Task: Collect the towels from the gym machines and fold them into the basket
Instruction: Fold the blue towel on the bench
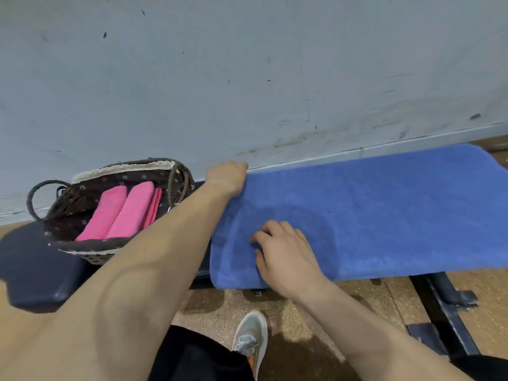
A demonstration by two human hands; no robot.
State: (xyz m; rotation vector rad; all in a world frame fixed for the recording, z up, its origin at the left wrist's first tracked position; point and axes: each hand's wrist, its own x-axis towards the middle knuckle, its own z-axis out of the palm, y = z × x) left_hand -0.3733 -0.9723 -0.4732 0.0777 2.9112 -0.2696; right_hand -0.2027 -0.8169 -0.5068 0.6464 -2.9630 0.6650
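Blue towel lies flat along the bench, running right from both hands. Left hand grips its far-left corner. Right hand sits on the near-left part, fingers curled; can't tell if pinching or just pressing. Basket left of the left hand, on the black pad, holding folded pink towels.
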